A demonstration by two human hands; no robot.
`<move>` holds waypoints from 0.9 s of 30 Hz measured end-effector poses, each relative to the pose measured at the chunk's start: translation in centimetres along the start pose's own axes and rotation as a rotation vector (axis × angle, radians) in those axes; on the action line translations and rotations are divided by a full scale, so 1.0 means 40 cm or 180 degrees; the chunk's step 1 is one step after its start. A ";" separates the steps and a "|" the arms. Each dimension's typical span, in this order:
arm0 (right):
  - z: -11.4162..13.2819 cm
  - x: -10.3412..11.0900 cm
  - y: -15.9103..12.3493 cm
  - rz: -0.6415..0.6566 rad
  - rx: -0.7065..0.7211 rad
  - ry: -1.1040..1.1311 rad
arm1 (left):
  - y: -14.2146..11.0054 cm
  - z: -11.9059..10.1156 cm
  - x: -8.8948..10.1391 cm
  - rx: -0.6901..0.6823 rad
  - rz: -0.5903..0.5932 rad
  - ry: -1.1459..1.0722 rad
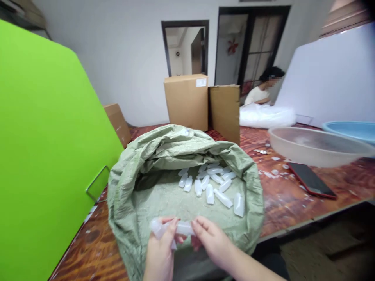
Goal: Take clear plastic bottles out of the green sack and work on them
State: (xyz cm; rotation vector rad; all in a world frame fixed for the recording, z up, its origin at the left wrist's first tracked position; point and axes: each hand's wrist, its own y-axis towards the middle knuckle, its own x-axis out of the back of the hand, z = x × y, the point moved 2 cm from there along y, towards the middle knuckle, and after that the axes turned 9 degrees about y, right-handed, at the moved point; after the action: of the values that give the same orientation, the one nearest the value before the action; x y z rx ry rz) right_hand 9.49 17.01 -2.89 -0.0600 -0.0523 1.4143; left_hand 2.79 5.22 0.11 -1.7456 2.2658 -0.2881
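My left hand (164,242) is closed around translucent white plastic tubes, at least two by the look of it. One plastic tube (185,228) lies sideways between both hands, and my right hand (208,237) pinches its right end. Motion blurs the tubes a little. Both hands are over the near part of an open green woven sack (187,146) with a rolled rim. Inside it, towards the back right, several similar plastic tubes (209,194) lie loose on the sack's cloth.
A bright green panel (43,136) stands at the left. Cardboard boxes (187,103) are behind the sack. At the right are a phone (312,179), a clear basin (316,146), a blue basin (351,130) and plastic scraps on the wooden table (281,195). A person (259,93) sits beyond.
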 end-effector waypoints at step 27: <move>-0.009 -0.109 -0.034 0.0974 -0.0523 0.2809 | -0.076 -0.004 0.057 -0.0896 0.0427 -0.0188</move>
State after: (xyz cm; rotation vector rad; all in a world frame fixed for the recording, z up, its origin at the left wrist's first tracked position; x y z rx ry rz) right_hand 10.17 12.51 -3.16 -0.8484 0.5918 1.5753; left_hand 4.97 2.26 0.99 -1.6890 2.4623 0.1137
